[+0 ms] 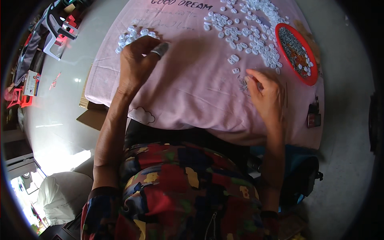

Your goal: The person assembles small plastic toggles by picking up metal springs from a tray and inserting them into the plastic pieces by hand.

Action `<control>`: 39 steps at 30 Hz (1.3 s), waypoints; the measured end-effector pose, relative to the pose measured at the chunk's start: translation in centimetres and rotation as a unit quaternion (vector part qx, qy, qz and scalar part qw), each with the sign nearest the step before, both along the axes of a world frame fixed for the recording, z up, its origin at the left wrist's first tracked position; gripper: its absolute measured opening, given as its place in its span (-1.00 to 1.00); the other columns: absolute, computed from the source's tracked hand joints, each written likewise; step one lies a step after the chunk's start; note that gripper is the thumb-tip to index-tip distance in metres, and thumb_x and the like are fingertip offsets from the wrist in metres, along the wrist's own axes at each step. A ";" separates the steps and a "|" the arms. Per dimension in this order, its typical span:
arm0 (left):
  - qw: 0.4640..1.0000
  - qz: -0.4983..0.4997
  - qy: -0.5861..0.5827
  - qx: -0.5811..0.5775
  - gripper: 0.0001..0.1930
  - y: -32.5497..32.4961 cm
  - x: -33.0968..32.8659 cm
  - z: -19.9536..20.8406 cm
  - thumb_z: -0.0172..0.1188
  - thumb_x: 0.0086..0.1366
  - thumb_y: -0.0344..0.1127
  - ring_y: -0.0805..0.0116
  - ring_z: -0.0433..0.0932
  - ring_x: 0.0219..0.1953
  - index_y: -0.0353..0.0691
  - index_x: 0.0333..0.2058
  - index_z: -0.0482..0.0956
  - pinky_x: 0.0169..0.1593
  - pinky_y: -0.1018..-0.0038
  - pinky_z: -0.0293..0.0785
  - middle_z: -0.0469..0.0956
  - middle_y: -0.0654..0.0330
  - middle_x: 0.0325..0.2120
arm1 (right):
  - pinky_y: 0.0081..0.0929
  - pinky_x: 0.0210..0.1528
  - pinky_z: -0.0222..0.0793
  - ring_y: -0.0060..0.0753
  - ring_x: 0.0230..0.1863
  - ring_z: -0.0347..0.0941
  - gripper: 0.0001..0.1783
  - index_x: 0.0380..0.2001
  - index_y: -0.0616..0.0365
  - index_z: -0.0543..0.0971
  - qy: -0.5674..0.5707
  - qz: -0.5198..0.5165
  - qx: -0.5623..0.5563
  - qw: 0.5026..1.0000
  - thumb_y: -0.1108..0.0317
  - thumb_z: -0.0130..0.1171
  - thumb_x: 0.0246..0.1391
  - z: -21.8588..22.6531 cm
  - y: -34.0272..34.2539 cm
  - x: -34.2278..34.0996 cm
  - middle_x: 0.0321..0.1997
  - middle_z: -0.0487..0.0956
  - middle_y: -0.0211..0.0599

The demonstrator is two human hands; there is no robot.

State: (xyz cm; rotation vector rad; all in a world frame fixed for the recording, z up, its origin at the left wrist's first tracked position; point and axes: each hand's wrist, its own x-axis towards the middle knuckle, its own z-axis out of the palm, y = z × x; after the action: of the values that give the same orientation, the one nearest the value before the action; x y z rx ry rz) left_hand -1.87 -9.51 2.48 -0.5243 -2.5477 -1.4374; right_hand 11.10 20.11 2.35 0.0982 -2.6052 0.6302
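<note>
My left hand (137,60) is curled at the near edge of a small heap of white oval pieces (127,37) on the left. A grey covering (161,49) wraps one of its digits, and its fingers are bent together; anything between them is hidden. On the right, my right hand (265,93) has thumb and forefinger brought close in a pinch, and what they hold is too small to make out. Just beside these fingertips lies a little cluster of thin metal pins (242,85). A few white pieces (235,71) sit just beyond them.
Many white oval pieces (256,36) spread across the far right of the pink cloth (188,92). A red oval tray (281,46) there holds metal pins and some white pieces. A small dark box (314,120) rests near the right edge. Cardboard (93,116) stands below the left edge.
</note>
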 end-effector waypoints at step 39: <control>0.965 -0.222 0.139 -0.007 -0.81 10.4 3.5 -2.7 0.33 0.04 -0.37 0.10 0.54 -0.32 -0.18 -0.32 0.60 -0.22 0.30 0.49 0.54 0.10 -0.46 | -0.31 -0.30 0.41 -0.15 -0.38 0.50 -0.85 -0.32 0.19 0.56 0.092 0.031 -0.032 0.995 0.51 0.21 -0.03 -2.1 -2.3 -0.3 -0.40 0.54 -0.19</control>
State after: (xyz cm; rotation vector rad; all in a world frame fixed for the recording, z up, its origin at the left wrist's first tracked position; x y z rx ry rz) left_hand 1.64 0.93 -0.17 -1.2687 -2.3056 -1.3471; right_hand 10.79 17.82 0.20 0.2071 -2.4105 0.6929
